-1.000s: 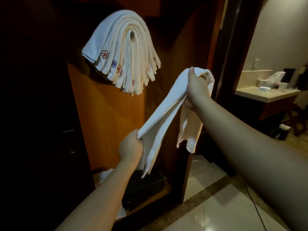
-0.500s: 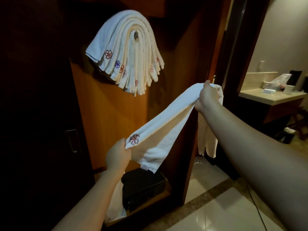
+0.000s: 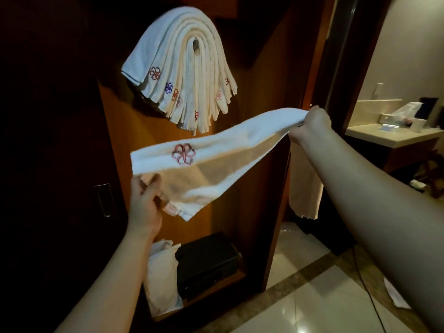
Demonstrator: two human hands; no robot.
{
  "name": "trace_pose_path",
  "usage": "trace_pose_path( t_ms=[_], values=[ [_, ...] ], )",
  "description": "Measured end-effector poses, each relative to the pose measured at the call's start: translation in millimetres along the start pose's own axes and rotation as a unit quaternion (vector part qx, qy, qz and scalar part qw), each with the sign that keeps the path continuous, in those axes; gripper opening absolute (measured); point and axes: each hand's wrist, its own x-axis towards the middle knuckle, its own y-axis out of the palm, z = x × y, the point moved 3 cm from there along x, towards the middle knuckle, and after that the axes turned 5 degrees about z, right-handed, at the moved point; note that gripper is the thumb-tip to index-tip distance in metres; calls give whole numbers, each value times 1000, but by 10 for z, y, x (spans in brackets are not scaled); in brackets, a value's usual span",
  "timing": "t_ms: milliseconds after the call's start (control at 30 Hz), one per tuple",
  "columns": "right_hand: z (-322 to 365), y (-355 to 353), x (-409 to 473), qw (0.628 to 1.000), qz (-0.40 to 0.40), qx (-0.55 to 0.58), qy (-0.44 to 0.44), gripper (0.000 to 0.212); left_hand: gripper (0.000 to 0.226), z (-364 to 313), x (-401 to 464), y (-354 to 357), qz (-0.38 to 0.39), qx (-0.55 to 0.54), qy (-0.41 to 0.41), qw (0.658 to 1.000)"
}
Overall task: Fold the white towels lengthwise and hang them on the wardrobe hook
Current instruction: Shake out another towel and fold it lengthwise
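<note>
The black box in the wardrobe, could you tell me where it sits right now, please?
The black box sits low in the head view, on the wardrobe's bottom shelf, right of a white bag, below the stretched towel.

White towel [image 3: 216,150] stretched between left hand [image 3: 144,200], pinching its lower edge, and right hand [image 3: 312,123], gripping the far end. Folded towels [image 3: 182,68] draped over wardrobe hook [image 3: 195,43] above.

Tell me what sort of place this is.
Probably a hotel room: matching logo towels hang on a wardrobe hook, a black safe-like box sits in the wardrobe, and a vanity counter stands beyond.
</note>
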Motion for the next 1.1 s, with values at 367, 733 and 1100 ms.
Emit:
trace_pose_path(
  t_ms=[367, 733, 1100],
  values=[
    [-149, -374, 235, 999, -21, -21, 31, 33, 33, -41, -43, -122, 66, 89, -50, 993],
    [-303, -346, 179, 998, 57, -10, 32, 24, 38, 260, -156, -330, -46, -133, -187, 972],
    [-510, -16, 5, 996, 59, 2, 65, 30, 40, 607, -230, -515, -158, -199, -258, 932]
  ],
)
